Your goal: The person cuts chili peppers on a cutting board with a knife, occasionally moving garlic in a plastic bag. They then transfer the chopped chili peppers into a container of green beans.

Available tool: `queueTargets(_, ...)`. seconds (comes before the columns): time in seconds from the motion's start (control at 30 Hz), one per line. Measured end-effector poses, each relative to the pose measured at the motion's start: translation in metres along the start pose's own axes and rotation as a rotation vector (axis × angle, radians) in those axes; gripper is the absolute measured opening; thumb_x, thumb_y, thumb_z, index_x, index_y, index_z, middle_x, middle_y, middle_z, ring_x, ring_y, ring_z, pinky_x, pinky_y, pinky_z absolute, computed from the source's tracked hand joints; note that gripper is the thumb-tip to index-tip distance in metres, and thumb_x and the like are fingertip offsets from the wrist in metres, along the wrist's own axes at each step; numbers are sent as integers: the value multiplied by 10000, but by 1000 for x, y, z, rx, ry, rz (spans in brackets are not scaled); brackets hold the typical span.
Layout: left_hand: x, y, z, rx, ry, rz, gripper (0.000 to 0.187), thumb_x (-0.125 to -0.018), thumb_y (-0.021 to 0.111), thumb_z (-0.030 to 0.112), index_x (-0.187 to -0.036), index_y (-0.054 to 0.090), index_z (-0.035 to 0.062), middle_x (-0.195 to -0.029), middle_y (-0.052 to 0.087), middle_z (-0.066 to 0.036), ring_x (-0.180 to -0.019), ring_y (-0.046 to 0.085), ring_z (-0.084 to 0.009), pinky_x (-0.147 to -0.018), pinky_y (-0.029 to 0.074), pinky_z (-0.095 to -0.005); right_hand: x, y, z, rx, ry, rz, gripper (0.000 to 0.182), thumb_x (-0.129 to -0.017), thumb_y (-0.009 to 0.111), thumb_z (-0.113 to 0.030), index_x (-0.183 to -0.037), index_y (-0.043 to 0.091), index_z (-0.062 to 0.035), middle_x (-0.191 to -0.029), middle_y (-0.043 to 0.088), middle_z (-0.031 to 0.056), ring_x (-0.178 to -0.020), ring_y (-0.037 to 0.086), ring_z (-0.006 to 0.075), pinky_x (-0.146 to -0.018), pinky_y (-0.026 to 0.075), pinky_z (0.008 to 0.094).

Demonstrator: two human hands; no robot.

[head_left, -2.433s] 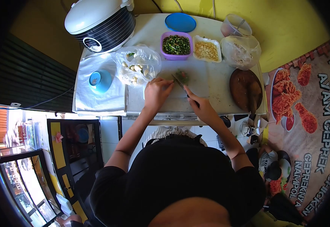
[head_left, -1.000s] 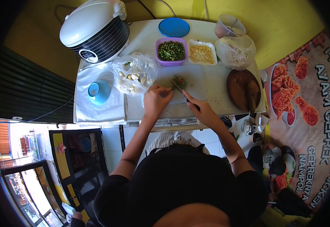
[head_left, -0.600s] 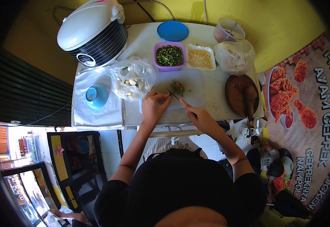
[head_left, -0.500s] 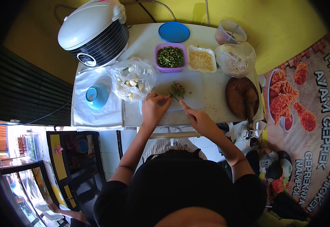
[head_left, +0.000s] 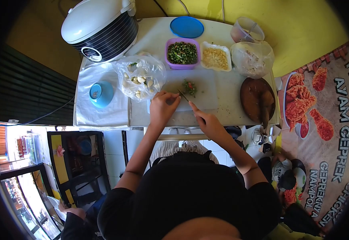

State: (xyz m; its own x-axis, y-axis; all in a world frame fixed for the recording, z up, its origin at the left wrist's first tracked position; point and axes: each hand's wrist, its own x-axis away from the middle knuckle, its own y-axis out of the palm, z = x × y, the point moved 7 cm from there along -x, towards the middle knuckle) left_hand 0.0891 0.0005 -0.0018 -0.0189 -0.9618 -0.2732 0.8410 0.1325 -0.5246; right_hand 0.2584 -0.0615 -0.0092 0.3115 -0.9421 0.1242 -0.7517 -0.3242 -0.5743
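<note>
My right hand (head_left: pixel 209 125) grips a small knife (head_left: pixel 183 95), its blade angled up and left over a pale cutting board (head_left: pixel 207 82). Close to the blade, my left hand (head_left: pixel 163 109) has its fingers pinched together; whatever they hold is hidden. A small heap of chopped green and red pieces (head_left: pixel 189 87) lies on the board just beyond the knife tip. Left of the board, a clear plastic bag (head_left: pixel 150 66) holds peeled garlic cloves (head_left: pixel 141 79). Behind it stands a purple container (head_left: pixel 167 61) full of chopped green pieces (head_left: pixel 181 53).
Beside the purple container are a white tub (head_left: pixel 229 66) of pale chopped bits and a tied plastic bag (head_left: pixel 252 60). A brown mortar (head_left: pixel 248 90) with a pestle (head_left: pixel 266 106) sits right. Leftward are an overturned blue bowl (head_left: pixel 104 96) and rice cooker (head_left: pixel 106 36). Other people appear at both lower sides.
The tabletop sits slightly higher in view. My hands and the knife keep nearly the same place over the board. At lower left, another person's arm has shifted and more of them shows.
</note>
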Motion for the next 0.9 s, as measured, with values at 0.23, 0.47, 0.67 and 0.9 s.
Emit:
queueTargets(0.23, -2, -2, 1, 17, -14, -27, 142, -738, 748, 140, -833, 732, 37, -771, 655, -93, -729, 634, -227, -694, 499, -333, 15, -5, 8, -38, -103, 85, 528, -944, 487, -86, -1446, 376, -212, -588, 462, 189, -486, 493, 288, -553, 439, 357)
queueTargets(0.47, -1, -1, 1, 20, 5, -19, 143, -739, 754, 110, -852, 733, 25, -767, 655, -98, -704, 634, -202, -672, 501, -307, 0, -10, 5, -118, -20, 43, 497, -960, 496, -124, -1438, 395, -214, -577, 355, 120, -497, 351, 149, -532, 393, 292)
queueTargets(0.67, 0, 0, -2, 29, 3, -10, 145, -727, 752, 123, -836, 732, 28, -753, 650, -95, -710, 637, -219, -678, 505, -325, -3, -5, 6, -136, -89, 53, 499, -962, 496, -130, -1441, 388, -219, -566, 355, 114, -492, 347, 150, -527, 388, 292)
queueTargets(0.9, 3, -1, 1, 26, 24, 20, 133, -741, 760, 90, -849, 733, 18, -756, 649, -92, -697, 627, -189, -664, 495, -300, 0, -12, -10, 33, -14, -7, 501, -956, 494, -119, -1438, 388, -207, -613, 482, 187, -497, 482, 280, -558, 432, 340)
